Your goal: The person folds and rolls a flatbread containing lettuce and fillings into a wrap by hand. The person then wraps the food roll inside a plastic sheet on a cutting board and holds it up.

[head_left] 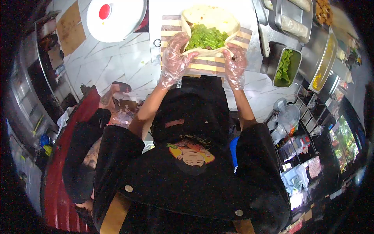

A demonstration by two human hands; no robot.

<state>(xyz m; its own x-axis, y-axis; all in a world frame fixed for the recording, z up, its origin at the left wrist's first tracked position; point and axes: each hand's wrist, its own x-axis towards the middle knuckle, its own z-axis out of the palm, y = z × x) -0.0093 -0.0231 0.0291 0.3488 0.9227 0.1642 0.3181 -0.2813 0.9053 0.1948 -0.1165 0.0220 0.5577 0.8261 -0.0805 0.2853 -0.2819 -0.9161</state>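
Note:
A large tortilla (210, 15) lies on a striped wooden board (202, 66), with chopped green lettuce (206, 37) heaped on it and a little dark filling showing at the near edge of the heap. My left hand (176, 56), in a clear plastic glove, grips the tortilla's left near edge. At the right near edge, my right hand (236, 64), gloved the same way, has its fingers curled round the tortilla. Between the two hands the near edge is lifted up against the lettuce. Some fingertips are hidden behind the tortilla.
A white lid with a red knob (104, 11) sits at the back left. A knife (264, 41) lies right of the board, beside a metal container of lettuce leaves (286, 72) and a tray holding wrapped rolls (294, 26). Another person's arm (107, 97) is at left.

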